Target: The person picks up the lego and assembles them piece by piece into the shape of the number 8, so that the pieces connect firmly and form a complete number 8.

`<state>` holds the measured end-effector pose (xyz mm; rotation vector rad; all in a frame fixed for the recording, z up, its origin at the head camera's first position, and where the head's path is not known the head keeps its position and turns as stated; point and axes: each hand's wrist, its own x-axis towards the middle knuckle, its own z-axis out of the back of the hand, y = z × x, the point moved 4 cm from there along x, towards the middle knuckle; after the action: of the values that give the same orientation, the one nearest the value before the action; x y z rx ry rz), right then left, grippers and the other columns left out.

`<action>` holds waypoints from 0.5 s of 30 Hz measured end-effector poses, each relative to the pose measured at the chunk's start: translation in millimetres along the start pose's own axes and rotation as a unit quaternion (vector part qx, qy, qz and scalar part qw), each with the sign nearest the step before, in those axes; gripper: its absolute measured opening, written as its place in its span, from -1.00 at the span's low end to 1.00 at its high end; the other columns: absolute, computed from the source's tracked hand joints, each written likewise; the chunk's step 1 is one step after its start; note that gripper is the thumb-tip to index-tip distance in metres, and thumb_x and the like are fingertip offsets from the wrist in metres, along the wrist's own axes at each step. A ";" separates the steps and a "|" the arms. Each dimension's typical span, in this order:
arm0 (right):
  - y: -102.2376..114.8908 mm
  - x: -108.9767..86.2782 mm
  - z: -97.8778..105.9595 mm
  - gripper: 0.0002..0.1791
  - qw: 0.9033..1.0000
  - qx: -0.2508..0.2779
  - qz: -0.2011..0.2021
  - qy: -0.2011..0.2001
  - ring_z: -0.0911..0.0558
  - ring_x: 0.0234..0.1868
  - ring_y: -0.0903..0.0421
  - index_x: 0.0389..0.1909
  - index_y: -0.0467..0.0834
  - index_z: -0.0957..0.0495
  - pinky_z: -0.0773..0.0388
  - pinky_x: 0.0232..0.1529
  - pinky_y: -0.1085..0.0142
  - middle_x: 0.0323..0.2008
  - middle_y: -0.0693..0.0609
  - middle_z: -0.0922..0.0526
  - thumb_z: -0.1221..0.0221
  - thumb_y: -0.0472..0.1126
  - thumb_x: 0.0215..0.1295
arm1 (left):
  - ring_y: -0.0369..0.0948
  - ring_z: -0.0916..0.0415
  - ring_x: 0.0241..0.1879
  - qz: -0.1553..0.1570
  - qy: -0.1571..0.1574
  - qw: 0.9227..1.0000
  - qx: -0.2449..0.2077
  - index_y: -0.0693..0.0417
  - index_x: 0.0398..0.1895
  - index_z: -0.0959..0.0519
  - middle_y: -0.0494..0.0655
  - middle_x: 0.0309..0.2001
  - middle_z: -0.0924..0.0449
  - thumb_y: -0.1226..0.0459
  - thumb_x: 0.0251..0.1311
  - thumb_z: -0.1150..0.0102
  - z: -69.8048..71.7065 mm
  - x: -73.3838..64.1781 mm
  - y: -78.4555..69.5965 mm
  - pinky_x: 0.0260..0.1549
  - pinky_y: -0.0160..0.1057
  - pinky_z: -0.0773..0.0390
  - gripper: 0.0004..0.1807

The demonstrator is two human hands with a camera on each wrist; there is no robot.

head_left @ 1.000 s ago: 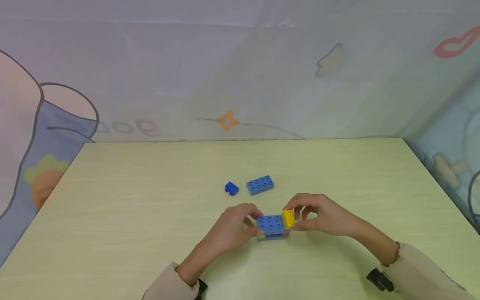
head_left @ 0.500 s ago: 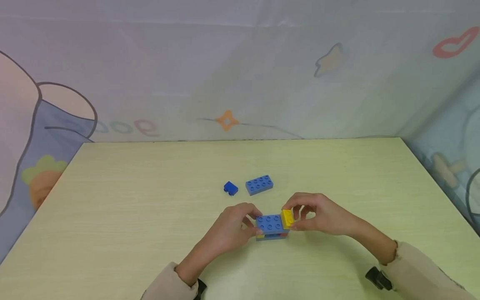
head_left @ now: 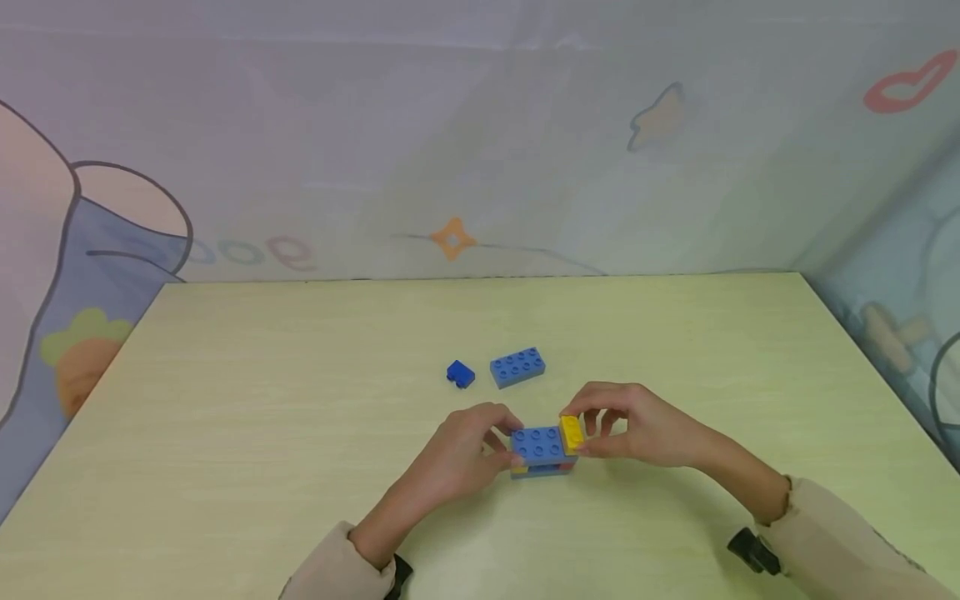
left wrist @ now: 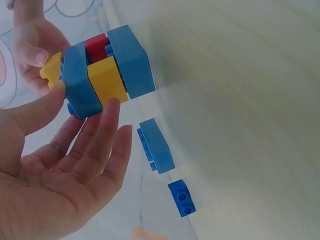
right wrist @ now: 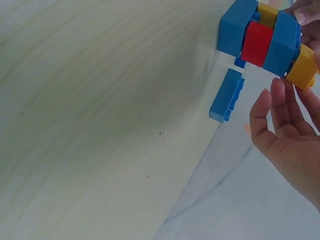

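Observation:
A stack of toy building bricks stands on the table in front of me. Its upper blue brick (head_left: 536, 447) lies over a yellow brick (left wrist: 106, 80) and a red brick (right wrist: 257, 43), with a lower blue brick (left wrist: 132, 62) beneath them. My left hand (head_left: 468, 450) grips the left end of the upper blue brick between thumb and fingers. On top, at the right end, sits a small yellow brick (head_left: 572, 435), which my right hand (head_left: 637, 425) pinches between thumb and fingertips. Whether its studs are fully pressed down, I cannot tell.
Behind the stack lie a loose blue brick (head_left: 517, 368) with two rows of studs and a small dark blue brick (head_left: 461, 375), tipped on its side. The pale wooden table (head_left: 300, 375) ends at a printed cloth backdrop (head_left: 480, 142).

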<state>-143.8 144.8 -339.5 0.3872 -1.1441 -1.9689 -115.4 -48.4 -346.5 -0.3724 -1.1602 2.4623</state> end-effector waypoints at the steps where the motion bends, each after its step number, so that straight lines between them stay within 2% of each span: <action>1: -0.2 -0.2 -0.1 -0.68 1.000 -0.003 0.002 -0.001 -0.49 -0.35 0.10 -0.09 -0.31 -0.52 -0.55 -0.35 0.33 -0.23 -0.02 -0.54 -0.24 -0.30 0.13 | -0.18 -0.54 -0.30 -0.001 0.000 1.000 -0.001 0.20 -0.15 -0.54 -0.03 -0.19 -0.56 0.37 0.05 -0.26 0.0 -0.1 -0.1 -0.33 -0.28 -0.51 -0.74; 9: 0.6 -1.0 -0.7 -0.68 0.999 -0.030 0.013 -0.008 -0.49 -0.36 0.12 -0.09 -0.28 -0.52 -0.54 -0.36 0.34 -0.24 0.00 -0.54 -0.25 -0.27 0.12 | -0.17 -0.55 -0.30 -0.008 -0.002 1.000 -0.003 0.21 -0.15 -0.54 -0.01 -0.19 -0.56 0.37 0.04 -0.27 0.4 -0.5 -0.2 -0.34 -0.27 -0.51 -0.73; 15: -0.2 -2.3 -1.2 -0.68 0.999 -0.053 0.003 -0.012 -0.49 -0.34 0.12 -0.10 -0.26 -0.53 -0.53 -0.35 0.33 -0.23 0.05 -0.54 -0.27 -0.28 0.10 | -0.17 -0.55 -0.31 -0.009 -0.004 1.000 -0.003 0.22 -0.16 -0.54 -0.01 -0.19 -0.56 0.38 0.04 -0.27 -0.1 -0.3 0.1 -0.35 -0.29 -0.51 -0.73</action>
<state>-141.7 145.9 -340.6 0.3051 -1.0493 -2.0230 -115.1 -48.5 -346.7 -0.3522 -1.1701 2.4464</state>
